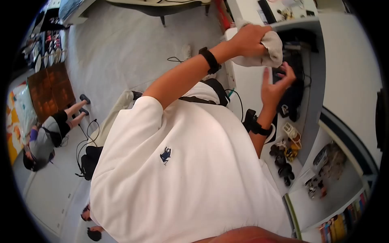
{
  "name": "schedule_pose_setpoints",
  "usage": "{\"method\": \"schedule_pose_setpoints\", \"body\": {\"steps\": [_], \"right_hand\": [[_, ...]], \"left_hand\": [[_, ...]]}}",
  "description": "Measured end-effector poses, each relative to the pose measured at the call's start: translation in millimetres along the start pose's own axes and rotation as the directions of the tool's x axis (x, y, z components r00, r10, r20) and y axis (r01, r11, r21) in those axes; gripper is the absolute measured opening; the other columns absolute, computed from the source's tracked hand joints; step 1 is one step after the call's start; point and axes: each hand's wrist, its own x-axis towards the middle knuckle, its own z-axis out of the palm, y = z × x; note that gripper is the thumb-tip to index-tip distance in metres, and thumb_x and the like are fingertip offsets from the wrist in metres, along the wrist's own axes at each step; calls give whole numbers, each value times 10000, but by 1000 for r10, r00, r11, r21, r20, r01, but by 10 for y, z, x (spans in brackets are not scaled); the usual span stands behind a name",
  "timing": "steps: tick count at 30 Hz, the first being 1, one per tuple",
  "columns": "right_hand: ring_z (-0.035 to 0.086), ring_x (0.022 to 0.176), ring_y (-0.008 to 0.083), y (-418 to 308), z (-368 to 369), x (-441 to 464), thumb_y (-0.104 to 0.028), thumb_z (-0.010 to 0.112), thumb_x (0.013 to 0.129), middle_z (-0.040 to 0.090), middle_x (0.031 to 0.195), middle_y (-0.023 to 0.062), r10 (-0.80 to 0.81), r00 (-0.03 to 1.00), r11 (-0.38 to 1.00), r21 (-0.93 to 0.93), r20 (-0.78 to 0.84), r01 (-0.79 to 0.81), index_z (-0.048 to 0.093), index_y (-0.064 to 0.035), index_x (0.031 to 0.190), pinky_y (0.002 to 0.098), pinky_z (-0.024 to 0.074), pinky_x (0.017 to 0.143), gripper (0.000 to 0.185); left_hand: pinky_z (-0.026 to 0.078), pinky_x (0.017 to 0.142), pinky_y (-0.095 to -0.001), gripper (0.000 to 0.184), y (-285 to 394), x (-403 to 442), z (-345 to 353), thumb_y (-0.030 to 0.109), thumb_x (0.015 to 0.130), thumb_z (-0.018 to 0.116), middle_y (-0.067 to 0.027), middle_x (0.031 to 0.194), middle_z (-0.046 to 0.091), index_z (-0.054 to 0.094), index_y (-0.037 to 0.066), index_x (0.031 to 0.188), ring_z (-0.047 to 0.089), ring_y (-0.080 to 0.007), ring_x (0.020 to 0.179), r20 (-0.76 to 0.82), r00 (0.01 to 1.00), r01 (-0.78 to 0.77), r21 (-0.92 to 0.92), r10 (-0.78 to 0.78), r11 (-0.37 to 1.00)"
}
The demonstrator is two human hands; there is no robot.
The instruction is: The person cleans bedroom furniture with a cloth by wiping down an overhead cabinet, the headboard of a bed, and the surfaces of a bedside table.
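Note:
A pale, crumpled cloth (272, 47) is bunched in my left hand (248, 39), whose fingers are wrapped round its upper part. The cloth hangs over the edge of a white surface (247, 83) at the upper right. Just below and to the right of it is my right hand (277, 84), with thumb and fingers apart and nothing between them. Both wrists carry black straps. Dark items (292, 91) lie beyond my right hand in a grey-edged recess.
White and black objects (291, 135) lie on the lower right shelf, with books (344, 220) farther down. A black cable (242, 103) runs near my waist. Another person (46, 135) is at the far left beside a brown box (50, 91). Grey floor (113, 48) spans the upper left.

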Motion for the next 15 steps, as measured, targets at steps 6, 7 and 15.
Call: {"method": "schedule_pose_setpoints", "body": {"steps": [6,7,15], "right_hand": [[577,1141,300,-433,576,59,-242,758,878,600,1244,201,200,754,920,145,626,-364,560,30,1259,371,421,988,509],[611,997,329,-429,732,90,-263,723,903,637,1120,191,184,769,913,183,612,-364,578,15,1231,390,453,879,454],[644,909,438,-903,1728,800,-184,563,950,691,965,222,218,663,958,-26,716,-286,652,-59,1147,430,503,778,250]], "left_hand": [[472,756,-468,276,110,-152,-602,235,750,662,-178,834,639,602,64,958,622,-372,859,89,994,-80,209,62,975],[472,756,-468,276,47,-145,-756,235,750,662,-178,834,639,602,64,958,622,-372,859,62,996,-72,201,61,977],[492,794,-471,266,-1177,-608,-2294,262,897,571,-165,953,688,573,110,1116,638,-400,931,79,879,438,251,-469,863]]}}
